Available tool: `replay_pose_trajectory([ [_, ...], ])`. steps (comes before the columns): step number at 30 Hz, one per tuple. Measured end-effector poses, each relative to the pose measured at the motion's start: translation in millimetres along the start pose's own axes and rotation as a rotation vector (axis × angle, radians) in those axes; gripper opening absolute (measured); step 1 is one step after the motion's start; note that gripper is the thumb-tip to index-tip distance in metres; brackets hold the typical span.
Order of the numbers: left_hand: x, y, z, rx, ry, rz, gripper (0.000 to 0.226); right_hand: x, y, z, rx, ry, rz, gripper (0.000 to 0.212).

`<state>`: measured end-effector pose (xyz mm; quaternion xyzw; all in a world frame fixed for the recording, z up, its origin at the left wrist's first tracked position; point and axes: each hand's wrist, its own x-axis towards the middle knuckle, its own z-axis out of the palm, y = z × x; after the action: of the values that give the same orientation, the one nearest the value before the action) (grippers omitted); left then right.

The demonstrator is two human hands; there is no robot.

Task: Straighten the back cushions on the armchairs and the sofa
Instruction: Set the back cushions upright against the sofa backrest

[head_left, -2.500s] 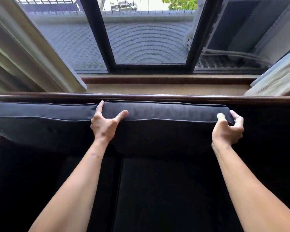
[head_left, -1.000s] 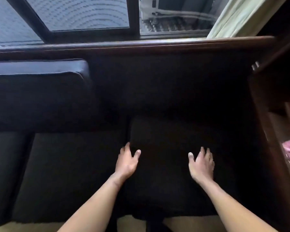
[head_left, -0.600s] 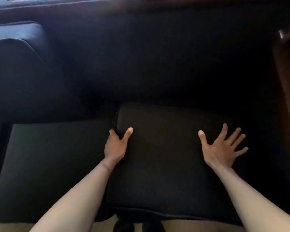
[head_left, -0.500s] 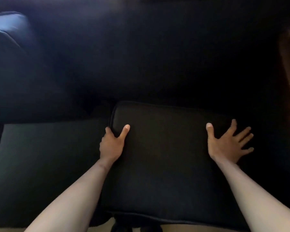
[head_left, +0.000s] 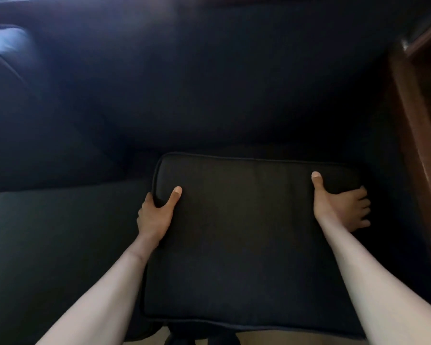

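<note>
A dark back cushion [head_left: 244, 240] lies flat on the right end of the dark sofa seat [head_left: 60, 245]. My left hand [head_left: 157, 215] grips its left edge near the far corner, thumb on top and fingers tucked under. My right hand [head_left: 338, 207] holds the cushion's right edge, thumb lying on the top face and fingers wrapped over the side. Behind the cushion, the sofa back [head_left: 234, 83] stands bare. Another back cushion [head_left: 23, 108] stands upright against the sofa back at the far left.
A brown wooden armrest or side frame [head_left: 413, 120] runs along the right of the sofa. A strip of pale floor [head_left: 271, 339] shows below the cushion's near edge.
Both hands left the upright middle cushion and came down onto the flat cushion at the right. Open palms have since closed around its left and right edges.
</note>
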<state>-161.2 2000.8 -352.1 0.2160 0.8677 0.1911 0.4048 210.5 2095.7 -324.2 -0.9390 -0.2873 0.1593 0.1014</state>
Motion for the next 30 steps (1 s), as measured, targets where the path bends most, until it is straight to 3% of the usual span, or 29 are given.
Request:
replay_pose_trajectory([
  [3, -17.8, 5.1, -24.9, -0.077, 0.019, 0.021, 0.135, -19.8, -8.7, -23.3, 0.106, 0.047, -0.033, 0.117],
  [8, -37.3, 34.2, -95.0, -0.377, 0.135, 0.144, 0.11, -69.7, -43.0, -81.9, 0.319, 0.101, -0.048, 0.119],
  [12, -62.3, 51.2, -162.3, -0.759, 0.018, 0.277, 0.099, -111.5, -64.1, -128.5, 0.544, 0.076, -0.053, 0.134],
  [14, -85.8, 46.6, -195.6, -0.906, -0.095, 0.362, 0.089, -132.3, -67.7, -146.8, 0.68, 0.072, -0.026, 0.126],
  [18, -123.4, 27.4, -248.3, -1.057, -0.222, 0.354, 0.106, -171.0, -66.4, -166.6, 0.791, -0.012, -0.01, 0.09],
  [20, -134.4, 13.2, -262.1, -1.065, -0.24, 0.338, 0.083, -192.8, -65.8, -168.1, 0.709, -0.079, -0.1, 0.081],
  [22, -133.4, -2.0, -278.3, -0.928, -0.124, 0.335, 0.038, -216.0, -64.8, -164.3, 0.508, -0.141, -0.248, 0.088],
  [23, -129.7, -10.1, -287.8, -0.817, -0.053, 0.351, 0.027, -226.4, -63.9, -161.2, 0.367, -0.154, -0.335, 0.092],
  [25, -125.5, -17.8, -305.1, -0.589, -0.032, 0.38, 0.033, -243.8, -62.0, -155.5, 0.075, -0.127, -0.556, 0.092],
  [27, -128.5, -16.2, -316.8, -0.378, -0.085, 0.429, 0.045, -261.2, -62.9, -152.5, -0.166, -0.114, -0.892, 0.092],
  [30, -127.5, -17.1, -331.9, -0.227, -0.188, 0.462, 0.082, -293.4, -76.8, -147.9, -0.397, -0.211, -1.288, 0.114],
])
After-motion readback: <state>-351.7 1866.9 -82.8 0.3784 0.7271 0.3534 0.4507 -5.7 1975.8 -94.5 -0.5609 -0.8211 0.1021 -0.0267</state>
